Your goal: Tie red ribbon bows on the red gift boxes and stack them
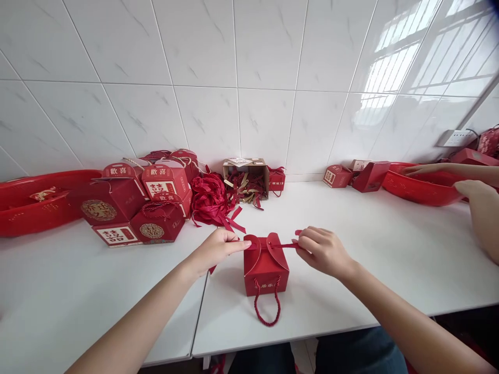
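Note:
A small red gift box (265, 272) stands upright on the white table in front of me, its curved top flaps folded together. From its front hangs a twisted red cord handle (267, 323). A red ribbon (286, 245) passes through the top of the flaps and is stretched out to both sides. My left hand (220, 249) pinches the ribbon at the left, with the thumb against the box's left flap. To the right of the box, my right hand (322, 249) is closed round the ribbon's other side, a short end poking out above the fingers.
Stacked gift boxes (156, 223) and a red basket (42, 202) stand at left. Behind are a heap of red ribbons (210, 200) and an open carton (249, 169) of ribbon pieces. At right, another person's hands (475, 192) reach around a second red basket (421, 192).

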The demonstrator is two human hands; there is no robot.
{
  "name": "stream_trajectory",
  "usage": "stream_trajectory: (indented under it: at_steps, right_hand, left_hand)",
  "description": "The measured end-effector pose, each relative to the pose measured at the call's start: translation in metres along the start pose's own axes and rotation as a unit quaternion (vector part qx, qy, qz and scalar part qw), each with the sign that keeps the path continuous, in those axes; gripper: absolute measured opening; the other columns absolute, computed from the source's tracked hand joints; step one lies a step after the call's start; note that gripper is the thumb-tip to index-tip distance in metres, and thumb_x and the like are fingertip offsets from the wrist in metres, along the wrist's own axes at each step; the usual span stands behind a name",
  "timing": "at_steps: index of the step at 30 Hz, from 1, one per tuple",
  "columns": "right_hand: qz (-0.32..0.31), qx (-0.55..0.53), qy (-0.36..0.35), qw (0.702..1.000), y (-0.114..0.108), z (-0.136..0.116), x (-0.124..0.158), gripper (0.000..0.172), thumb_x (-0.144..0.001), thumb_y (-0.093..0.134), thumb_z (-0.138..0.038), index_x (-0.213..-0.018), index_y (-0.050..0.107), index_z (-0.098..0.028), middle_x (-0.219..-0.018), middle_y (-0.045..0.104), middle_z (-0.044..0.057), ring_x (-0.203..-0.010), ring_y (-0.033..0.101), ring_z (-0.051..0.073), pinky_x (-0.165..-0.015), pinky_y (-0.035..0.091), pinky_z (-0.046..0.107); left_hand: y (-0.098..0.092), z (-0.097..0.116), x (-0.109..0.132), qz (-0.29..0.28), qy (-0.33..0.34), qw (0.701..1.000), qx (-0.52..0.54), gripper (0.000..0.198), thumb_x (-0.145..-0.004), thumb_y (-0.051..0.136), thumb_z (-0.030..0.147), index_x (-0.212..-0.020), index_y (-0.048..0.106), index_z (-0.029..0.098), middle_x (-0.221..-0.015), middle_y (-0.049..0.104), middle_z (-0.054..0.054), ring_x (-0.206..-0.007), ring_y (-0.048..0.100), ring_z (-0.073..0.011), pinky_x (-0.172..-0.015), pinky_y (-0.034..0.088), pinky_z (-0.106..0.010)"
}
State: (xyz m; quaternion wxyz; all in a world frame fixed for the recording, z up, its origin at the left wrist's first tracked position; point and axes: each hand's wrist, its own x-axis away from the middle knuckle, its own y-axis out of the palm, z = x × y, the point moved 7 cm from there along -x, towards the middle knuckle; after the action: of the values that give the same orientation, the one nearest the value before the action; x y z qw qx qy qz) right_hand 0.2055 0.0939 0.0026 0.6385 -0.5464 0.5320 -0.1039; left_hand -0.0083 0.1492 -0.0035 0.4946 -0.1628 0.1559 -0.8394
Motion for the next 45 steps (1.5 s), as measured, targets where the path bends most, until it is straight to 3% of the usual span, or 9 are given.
stream_trajectory:
  at_steps: [5, 9, 12, 16, 20, 29, 35, 41, 45]
  right_hand:
    - [-0.039, -0.045, 0.036, 0.998, 0.019, 0.002, 0.005, 0.028, -0.087, 0.039, -0.021, -0.059, 0.04, -0.021, -0.058, 0.046, 0.0, -0.05, 0.036, 0.012, -0.05, 0.027, 0.027]
    - [-0.06, -0.115, 0.109, 0.986, 0.022, 0.012, 0.006, 0.011, -0.092, 0.039, -0.028, -0.085, 0.046, -0.022, -0.058, 0.047, -0.004, -0.049, 0.041, 0.011, -0.047, 0.032, 0.022]
    - [-0.174, -0.22, 0.147, 0.948, 0.026, 0.013, 0.007, 0.025, -0.086, 0.055, -0.044, -0.099, 0.05, -0.022, -0.06, 0.046, -0.007, -0.053, 0.042, 0.011, -0.05, 0.037, 0.023]
    - [-0.283, -0.316, 0.17, 0.889, 0.022, 0.008, 0.012, 0.043, -0.088, 0.045, -0.058, -0.078, 0.057, -0.019, -0.072, 0.054, 0.0, -0.067, 0.049, 0.013, -0.064, 0.043, 0.028]
    - [-0.248, -0.365, 0.203, 0.874, 0.014, 0.01, 0.01, 0.046, -0.092, 0.037, -0.056, -0.085, 0.062, -0.017, -0.08, 0.061, 0.004, -0.074, 0.055, 0.016, -0.069, 0.046, 0.03]
    - [0.015, 0.044, 0.044, 0.998, -0.018, 0.013, 0.004, 0.024, -0.093, 0.043, -0.02, -0.082, 0.065, -0.02, -0.08, 0.067, 0.007, -0.074, 0.057, 0.018, -0.069, 0.039, 0.032]
    - [0.0, 0.115, 0.048, 0.992, 0.022, 0.008, 0.028, 0.026, -0.086, 0.039, -0.008, -0.068, 0.052, -0.02, -0.063, 0.058, 0.004, -0.06, 0.048, 0.017, -0.059, 0.033, 0.031]
    - [-0.04, 0.082, 0.172, 0.981, 0.025, 0.022, 0.055, 0.003, -0.081, 0.054, -0.021, -0.08, 0.053, -0.018, -0.087, 0.063, 0.012, -0.072, 0.056, 0.023, -0.056, 0.041, 0.033]
    - [-0.241, -0.196, 0.309, 0.899, 0.037, 0.02, 0.077, 0.031, -0.087, 0.05, -0.043, -0.069, 0.058, -0.02, -0.07, 0.062, 0.005, -0.06, 0.054, 0.018, -0.052, 0.043, 0.031]
  left_hand:
    - [0.005, -0.005, 0.002, -0.015, -0.053, 0.998, 0.04, 0.047, -0.068, 0.068, 0.045, -0.048, 0.034, 0.02, -0.049, 0.023, 0.008, -0.048, 0.017, -0.008, -0.049, 0.011, -0.027]
    - [0.004, -0.003, 0.001, -0.003, -0.056, 0.997, 0.052, 0.048, -0.066, 0.069, 0.044, -0.048, 0.032, 0.02, -0.047, 0.023, 0.008, -0.046, 0.015, -0.0069, -0.049, 0.009, -0.027]
    - [0.004, -0.002, 0.001, -0.003, -0.059, 0.997, 0.058, 0.043, -0.067, 0.069, 0.046, -0.051, 0.039, 0.019, -0.047, 0.025, 0.008, -0.045, 0.016, -0.0066, -0.049, 0.008, -0.027]
    - [0.007, -0.002, 0.003, -0.017, -0.063, 0.995, 0.073, 0.041, -0.067, 0.07, 0.047, -0.054, 0.043, 0.019, -0.047, 0.025, 0.009, -0.045, 0.015, -0.0064, -0.048, 0.007, -0.027]
    - [0.006, -0.001, 0.003, -0.011, -0.059, 0.994, 0.088, 0.044, -0.069, 0.07, 0.045, -0.053, 0.038, 0.019, -0.047, 0.026, 0.009, -0.045, 0.015, -0.0061, -0.048, 0.007, -0.027]
    - [-0.002, -0.002, 0.006, -0.017, -0.025, 0.992, 0.126, 0.049, -0.075, 0.065, 0.041, -0.046, 0.032, 0.019, -0.042, 0.027, 0.007, -0.043, 0.023, -0.0067, -0.048, 0.015, -0.026]
    - [0.01, -0.039, 0.014, -0.038, -0.097, 0.992, 0.072, 0.045, -0.073, 0.063, 0.052, -0.054, 0.039, 0.019, -0.048, 0.036, 0.006, -0.046, 0.03, -0.0085, -0.048, 0.023, -0.024]
    - [-0.032, -0.055, 0.041, 0.25, -0.018, 0.966, -0.067, 0.031, -0.072, 0.063, 0.047, -0.083, 0.053, 0.021, -0.092, 0.058, -0.004, -0.088, 0.055, -0.0213, -0.077, 0.043, -0.031]
    - [-0.003, -0.053, 0.057, 0.069, -0.041, 0.992, -0.098, 0.034, -0.085, 0.048, 0.049, -0.081, 0.063, 0.019, -0.066, 0.054, 0.001, -0.063, 0.05, -0.0164, -0.063, 0.04, -0.028]
